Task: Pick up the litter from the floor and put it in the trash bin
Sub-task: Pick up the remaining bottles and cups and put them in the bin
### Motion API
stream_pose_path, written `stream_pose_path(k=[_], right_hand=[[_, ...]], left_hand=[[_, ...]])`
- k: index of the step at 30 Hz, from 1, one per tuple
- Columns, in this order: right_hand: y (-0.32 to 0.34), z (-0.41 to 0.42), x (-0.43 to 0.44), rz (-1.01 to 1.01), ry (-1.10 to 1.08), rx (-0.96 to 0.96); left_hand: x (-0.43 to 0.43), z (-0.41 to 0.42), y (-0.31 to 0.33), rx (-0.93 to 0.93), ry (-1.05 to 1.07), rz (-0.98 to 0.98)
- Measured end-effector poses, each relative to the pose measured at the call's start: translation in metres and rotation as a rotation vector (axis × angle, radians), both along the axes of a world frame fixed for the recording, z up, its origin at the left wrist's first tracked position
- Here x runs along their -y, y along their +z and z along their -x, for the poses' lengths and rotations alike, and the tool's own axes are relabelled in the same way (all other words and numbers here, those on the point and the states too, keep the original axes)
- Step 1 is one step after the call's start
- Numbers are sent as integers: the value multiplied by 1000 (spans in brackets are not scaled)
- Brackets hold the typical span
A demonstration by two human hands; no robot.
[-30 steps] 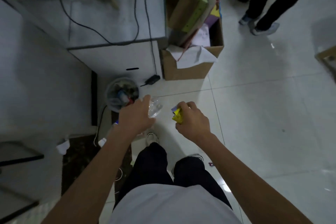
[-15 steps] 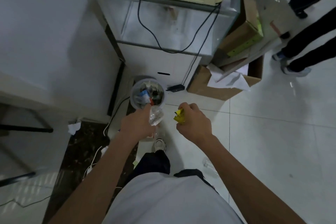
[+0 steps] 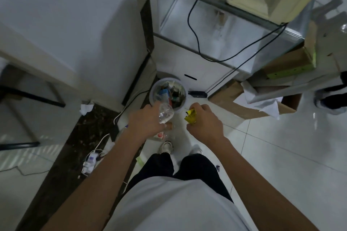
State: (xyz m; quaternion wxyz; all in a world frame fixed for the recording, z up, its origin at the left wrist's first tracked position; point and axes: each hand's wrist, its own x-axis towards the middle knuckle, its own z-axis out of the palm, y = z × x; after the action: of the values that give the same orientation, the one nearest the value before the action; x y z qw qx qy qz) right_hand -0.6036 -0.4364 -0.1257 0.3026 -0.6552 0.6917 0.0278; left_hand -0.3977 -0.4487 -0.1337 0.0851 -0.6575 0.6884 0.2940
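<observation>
A round white trash bin [image 3: 181, 108], filled with mixed rubbish, stands on the floor against a white cabinet. My left hand [image 3: 145, 123] grips a crumpled clear plastic bottle [image 3: 165, 112], held over the bin's near rim. My right hand [image 3: 203, 124] grips a crumpled yellow wrapper [image 3: 190, 117], just right of the bin and slightly nearer to me. More litter lies on the floor below my left hand: a small carton with a red mark [image 3: 159, 136] and a clear plastic piece [image 3: 170, 135].
A glass-sided cabinet [image 3: 187, 65] with black cables rises behind the bin. An open cardboard box [image 3: 225, 97] with papers sits to the right. A white wall panel [image 3: 75, 24], crumpled tissue [image 3: 85, 108] and power strip [image 3: 91, 161] lie left. Another person's shoe [image 3: 326, 103] is far right.
I have stepped closer, so the bin now lies right under my hands. Both hands keep their hold; the left hand with the bottle has reached the bin's rim.
</observation>
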Motion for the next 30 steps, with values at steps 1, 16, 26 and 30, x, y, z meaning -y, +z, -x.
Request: stream_pose_path(k=[1,16,26,30], right_hand=[[-2,1,4,-7,21,5],[-66,16,64,-88,303,-8],[-136,25,85,-100,286,50],[-179,24,98,-147,280,69]], left_hand=[[1,0,-2,3,20,2],[8,31,-63,60,227,21],[26,26,-132,61,254,-4],[37,16,-164,34,282,-32]])
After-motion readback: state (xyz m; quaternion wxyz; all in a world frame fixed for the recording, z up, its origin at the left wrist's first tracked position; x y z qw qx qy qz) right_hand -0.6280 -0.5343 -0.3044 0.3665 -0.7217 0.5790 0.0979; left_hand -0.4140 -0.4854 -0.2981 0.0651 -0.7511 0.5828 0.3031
